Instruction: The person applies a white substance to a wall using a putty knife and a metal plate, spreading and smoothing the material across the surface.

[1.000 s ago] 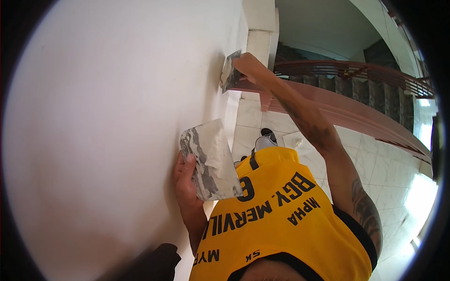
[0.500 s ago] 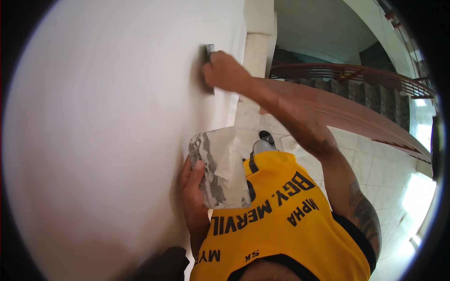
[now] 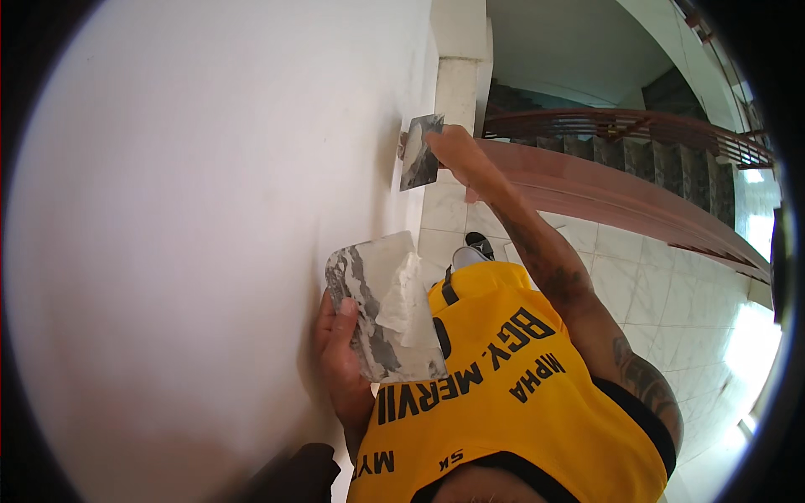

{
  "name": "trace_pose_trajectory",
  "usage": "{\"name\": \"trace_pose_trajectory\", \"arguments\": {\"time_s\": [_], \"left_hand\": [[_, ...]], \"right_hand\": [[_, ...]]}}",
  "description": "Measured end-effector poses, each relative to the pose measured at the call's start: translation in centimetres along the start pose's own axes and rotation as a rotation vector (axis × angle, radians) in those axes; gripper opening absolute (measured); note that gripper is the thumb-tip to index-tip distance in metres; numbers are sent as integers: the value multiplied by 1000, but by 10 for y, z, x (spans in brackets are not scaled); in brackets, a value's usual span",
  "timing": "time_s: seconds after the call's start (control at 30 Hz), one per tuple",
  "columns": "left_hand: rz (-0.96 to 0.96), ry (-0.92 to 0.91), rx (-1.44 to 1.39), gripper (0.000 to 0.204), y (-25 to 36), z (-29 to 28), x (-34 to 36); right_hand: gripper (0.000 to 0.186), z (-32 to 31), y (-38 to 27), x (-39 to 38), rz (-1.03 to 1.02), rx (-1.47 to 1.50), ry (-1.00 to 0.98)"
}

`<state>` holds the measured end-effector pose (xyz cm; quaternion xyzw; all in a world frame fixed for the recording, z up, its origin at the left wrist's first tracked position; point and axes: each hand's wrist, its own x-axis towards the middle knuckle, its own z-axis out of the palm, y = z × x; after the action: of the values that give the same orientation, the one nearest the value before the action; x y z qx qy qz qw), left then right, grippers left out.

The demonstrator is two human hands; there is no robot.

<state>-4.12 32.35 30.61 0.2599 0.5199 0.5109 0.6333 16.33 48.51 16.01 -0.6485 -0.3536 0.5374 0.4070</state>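
My left hand [image 3: 340, 339] grips a flat rectangular board [image 3: 383, 312] smeared grey and white, with a pale lump of paste [image 3: 404, 293] on it, low in front of my yellow jersey [image 3: 520, 402]. My right hand [image 3: 454, 151] is closed on a wide metal putty knife [image 3: 422, 159] with paste on its blade, up by the edge of the white wall [image 3: 210, 210] where it meets a cream vertical strip [image 3: 457, 96]. I cannot tell whether the blade touches the wall.
A pinkish curved band [image 3: 587, 193] runs to the right of the wall, with a reddish railing [image 3: 620, 119] and dark marble stairs [image 3: 654, 163] beyond. Below are white tiled floor [image 3: 646, 285] and my shoe [image 3: 478, 243]. A dark object [image 3: 306, 469] sits at the lower left.
Since half a second ago my right hand has moved right and down, away from the wall face, turning the blade toward view. The board in my left hand has shifted slightly left and down.
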Motion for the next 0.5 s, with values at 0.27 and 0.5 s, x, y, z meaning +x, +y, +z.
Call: {"name": "trace_pose_trajectory", "arguments": {"time_s": [0.27,0.5], "left_hand": [[16,-81,-30,35,-2,-12,4],[-24,-60,-51,36,-1,-6,1]], "right_hand": [[37,18,-6,-7,-74,-35,28],[32,31,-1,12,-102,-51,-43]]}}
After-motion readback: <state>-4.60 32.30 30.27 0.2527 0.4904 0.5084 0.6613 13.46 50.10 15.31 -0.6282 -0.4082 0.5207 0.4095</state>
